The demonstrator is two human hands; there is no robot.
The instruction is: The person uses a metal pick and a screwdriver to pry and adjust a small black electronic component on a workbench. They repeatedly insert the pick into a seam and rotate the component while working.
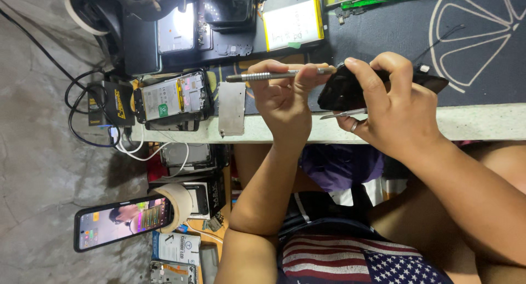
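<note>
A black phone (350,89) is gripped by the right hand (392,114); a metal tool (274,75) is pinched in the left hand (282,100), its tip touching the phone

The setting is a phone repair workshop. Evidence: an opened phone (171,100) with exposed battery and board, a loose battery (293,24), a detached metal plate (232,108), a dark work mat (482,59) and cables (82,92).

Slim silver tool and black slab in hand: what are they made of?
The slim silver tool in the left hand: likely steel, with a satin grey sheen and a ribbed grip. The black slab in the right hand: glossy glass or plastic, judging by soft reflections; which is unclear.
</note>
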